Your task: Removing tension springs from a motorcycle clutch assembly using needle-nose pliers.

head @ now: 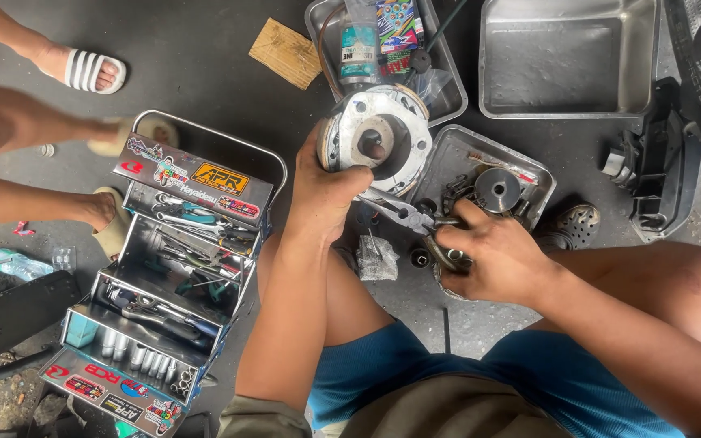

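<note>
My left hand (324,193) grips a round, worn metal clutch-like drum (376,138) by its lower left rim and holds it up on edge, its open centre facing me. My right hand (488,258) is closed around the handles of metal pliers (406,212), whose jaws point up-left toward the drum's lower edge. Just beyond the right hand sits a small metal tray (458,148) holding a round pulley-like part (497,189) and other small parts. I am squatting, blue shorts and both knees below.
An open tiered metal toolbox (174,268) with wrenches and sockets stands at left. Two steel trays lie at the top: one (453,96) with spray can and packets, one (568,58) bare. Another person's sandalled feet (84,70) are at upper left. Black plastic cover (660,166) at right.
</note>
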